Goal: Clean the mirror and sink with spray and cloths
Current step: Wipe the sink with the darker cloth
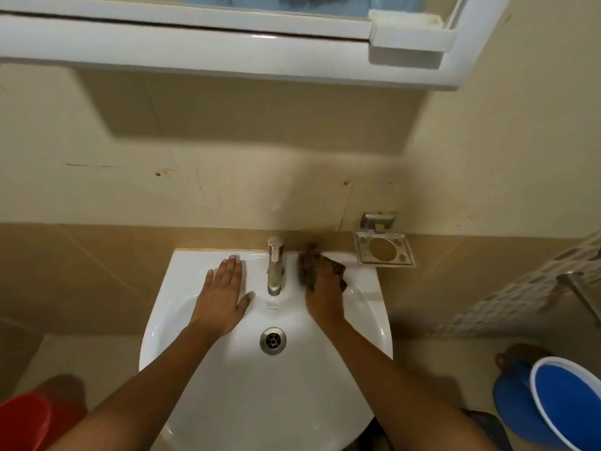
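A white sink (227, 402) fills the lower middle, with a metal tap (275, 265) at its back and a drain (273, 340) in the bowl. My left hand (222, 296) lies flat with straight fingers on the sink's back ledge, left of the tap. My right hand (325, 292) grips a brown cloth (310, 263) against the ledge just right of the tap. The mirror (292, 3) shows only as a strip at the top, above its white frame (195, 47). No spray bottle is in view.
An empty metal soap holder (385, 250) is fixed to the tiled wall right of the sink. A blue bucket (566, 405) stands on the floor at the right, a red container (22, 424) at the lower left. A white sponge (406, 17) sits on the frame's shelf.
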Demonstrator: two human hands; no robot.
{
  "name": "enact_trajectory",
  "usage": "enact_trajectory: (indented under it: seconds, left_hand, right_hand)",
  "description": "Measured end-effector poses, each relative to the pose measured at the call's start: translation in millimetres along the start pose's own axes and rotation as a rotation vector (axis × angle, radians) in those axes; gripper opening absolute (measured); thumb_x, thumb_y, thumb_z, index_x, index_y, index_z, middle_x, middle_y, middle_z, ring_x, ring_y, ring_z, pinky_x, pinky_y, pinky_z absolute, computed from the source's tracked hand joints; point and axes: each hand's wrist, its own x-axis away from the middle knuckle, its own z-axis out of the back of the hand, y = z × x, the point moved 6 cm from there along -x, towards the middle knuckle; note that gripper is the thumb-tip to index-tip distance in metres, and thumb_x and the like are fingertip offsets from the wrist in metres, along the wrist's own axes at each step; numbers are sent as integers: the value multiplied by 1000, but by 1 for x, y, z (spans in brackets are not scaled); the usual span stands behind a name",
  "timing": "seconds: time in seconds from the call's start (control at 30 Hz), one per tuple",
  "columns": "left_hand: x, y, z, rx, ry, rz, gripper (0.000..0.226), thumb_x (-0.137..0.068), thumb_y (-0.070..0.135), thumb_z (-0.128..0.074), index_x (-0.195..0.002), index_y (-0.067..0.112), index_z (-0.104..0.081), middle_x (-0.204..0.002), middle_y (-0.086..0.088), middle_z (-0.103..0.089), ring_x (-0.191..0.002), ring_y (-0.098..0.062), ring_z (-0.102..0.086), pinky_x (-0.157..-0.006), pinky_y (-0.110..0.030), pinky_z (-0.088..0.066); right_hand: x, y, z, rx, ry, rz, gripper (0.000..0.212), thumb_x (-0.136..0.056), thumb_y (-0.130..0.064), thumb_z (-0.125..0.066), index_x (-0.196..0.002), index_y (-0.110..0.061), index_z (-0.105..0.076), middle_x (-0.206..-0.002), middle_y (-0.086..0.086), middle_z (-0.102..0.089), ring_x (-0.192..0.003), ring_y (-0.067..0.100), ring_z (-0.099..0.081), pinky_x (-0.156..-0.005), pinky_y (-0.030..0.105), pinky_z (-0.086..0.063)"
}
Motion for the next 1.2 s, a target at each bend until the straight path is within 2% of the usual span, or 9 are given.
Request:
enact_trajectory:
  seconds: [0.07,0.17,0.3,0.5,0.63,0.73,0.9,1.03,1.2]
  left_hand:
    - [-4,-4,-9,-22,-41,25,81,-93,62,-10,-151,9,10,-161,-8,10,-149,-22,8,-119,-40,3]
    - [-9,-14,-19,-23,-62,59,90,-86,70,-5,-152,10,7,-161,-9,10,-149,-23,8,-120,-42,2]
    - [-12,-23,-25,-42,-76,57,99,-78,73,5,-152,9,4,-161,-10,10,-149,-24,8,-120,-45,0]
    - [-22,-38,-27,-60,-58,49,102,-80,79,-3,-153,8,-1,-161,-11,8,-149,-25,9,-119,-48,1]
    - [-25,-41,-29,-44,-66,26,105,-78,81,-4,-153,7,-1,-161,-12,6,-149,-25,7,-119,-48,1]
    - [-25,-40,-28,-41,-63,14,106,-78,81,-6,-153,6,-5,-161,-13,1,-149,-27,2,-118,-49,-2]
    - [-26,-41,-25,-21,-65,0,104,-80,79,-8,-152,5,-10,-161,-15,-3,-149,-29,-2,-118,-50,-6]
    - [-24,-45,-22,0,-53,-27,100,-81,76,-9,-152,6,-11,-161,-14,-5,-149,-28,-4,-119,-47,-6]
    - [-21,-53,-18,53,-36,-46,94,-85,71,-15,-152,6,-12,-161,-13,-5,-149,-26,-1,-118,-40,-3]
  right_hand:
    - [1,-6,-31,326,-97,133,69,-89,-35,-57,-152,-17,-38,-155,15,-38,-145,39,-29,-120,55,-9]
    - [7,-6,-45,407,-140,259,73,-88,-60,-42,-151,-22,-41,-158,12,-37,-147,37,-24,-119,55,0]
    - [4,19,-30,591,-161,453,64,-96,-58,-41,-153,-30,-36,-160,3,-36,-150,30,-25,-120,57,-9]
    - [-10,64,17,677,-86,176,66,-93,-61,-34,-151,-29,-40,-158,5,-39,-149,31,-27,-112,65,-22]
    - [16,87,36,679,54,-28,73,-93,-57,-36,-158,-27,-21,-163,12,-23,-151,37,-16,-116,68,-11]
    - [31,98,43,616,100,-185,74,-95,-49,-39,-158,-26,-10,-165,13,-19,-152,36,-16,-117,64,-17]
    - [14,86,39,550,208,-263,71,-93,-50,-16,-154,-20,-33,-159,16,-34,-149,39,-24,-118,62,-17]
    - [-9,68,15,587,109,-141,64,-96,-42,-36,-157,-25,-27,-162,11,-27,-151,38,-14,-119,65,-4]
    - [-7,30,-21,529,105,142,61,-86,-35,-53,-145,-19,-49,-154,11,-44,-147,33,-24,-117,58,-6]
